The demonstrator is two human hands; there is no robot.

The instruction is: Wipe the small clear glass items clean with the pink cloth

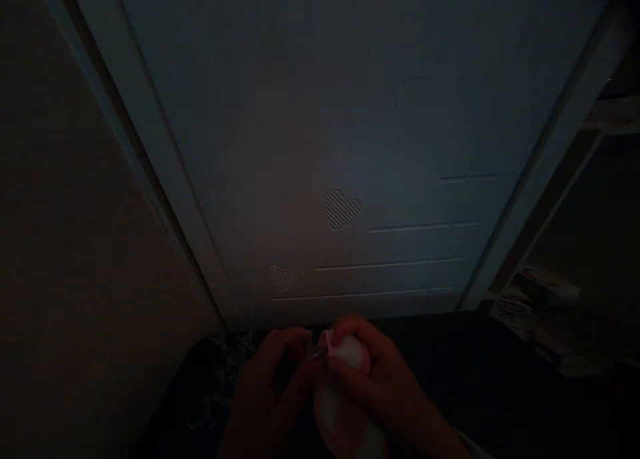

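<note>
In dim light, my right hand [370,366] is closed around a pink and white, soft-looking thing [345,422] whose kind I cannot make out. Its rounded lower part hangs below my fingers, and a small pink and white edge sticks up between thumb and forefinger. My left hand [280,379] is pinched right beside that edge. A small, clear-looking piece [314,350] shows at its fingertips, too dark to name. The fingertips of both hands nearly meet.
Ahead stands a pale panel like a door [280,139] with carved hearts and lines. A plain wall [90,259] rises on the left. Several thin, pale curled bits [220,379] lie on the dark surface at lower left. Shelves with papers [530,299] stand at right.
</note>
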